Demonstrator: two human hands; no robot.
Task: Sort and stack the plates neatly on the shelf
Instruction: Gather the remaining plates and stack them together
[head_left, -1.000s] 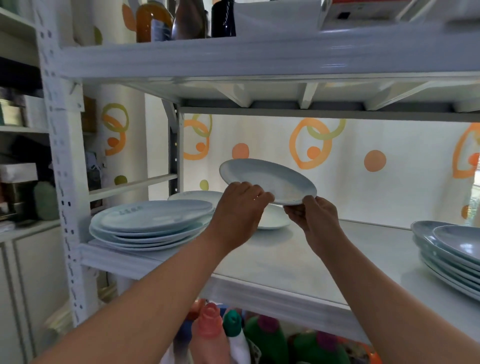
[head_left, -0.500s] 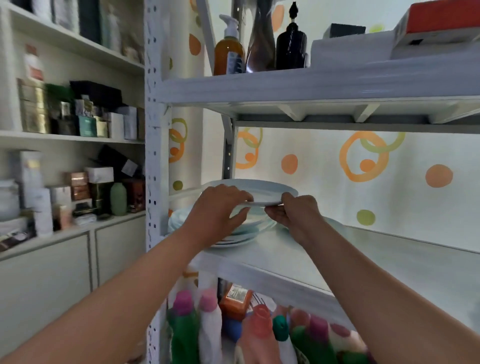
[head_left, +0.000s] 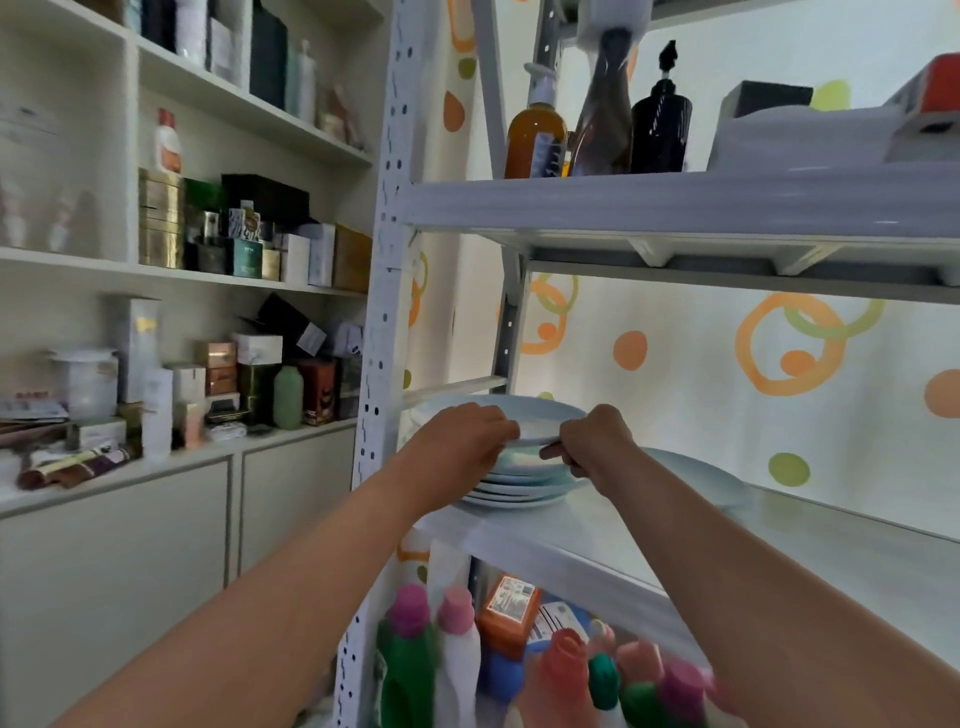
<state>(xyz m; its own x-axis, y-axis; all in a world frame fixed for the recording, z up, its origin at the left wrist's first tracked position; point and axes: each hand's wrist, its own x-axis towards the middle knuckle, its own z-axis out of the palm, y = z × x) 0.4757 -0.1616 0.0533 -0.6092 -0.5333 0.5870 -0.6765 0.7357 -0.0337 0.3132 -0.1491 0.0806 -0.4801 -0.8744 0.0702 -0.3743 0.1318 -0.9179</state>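
A pale blue plate (head_left: 524, 413) lies level on top of a stack of several plates (head_left: 519, 483) at the left end of the white metal shelf (head_left: 597, 540). My left hand (head_left: 457, 447) grips its near left rim, and my right hand (head_left: 597, 441) grips its near right rim. Whether the plate rests fully on the stack or hovers just above it is hidden by my hands. Another pale plate (head_left: 691, 473) lies on the shelf board behind my right forearm.
The upright post (head_left: 379, 364) stands just left of the stack. The shelf above (head_left: 675, 200) carries bottles and boxes. Coloured detergent bottles (head_left: 457, 649) crowd the level below. A wall unit with boxes and jars (head_left: 208, 312) fills the left side.
Both hands carried the plate leftward and down from mid-shelf onto the left stack. The view swung left, so the plates at the right end left the frame.
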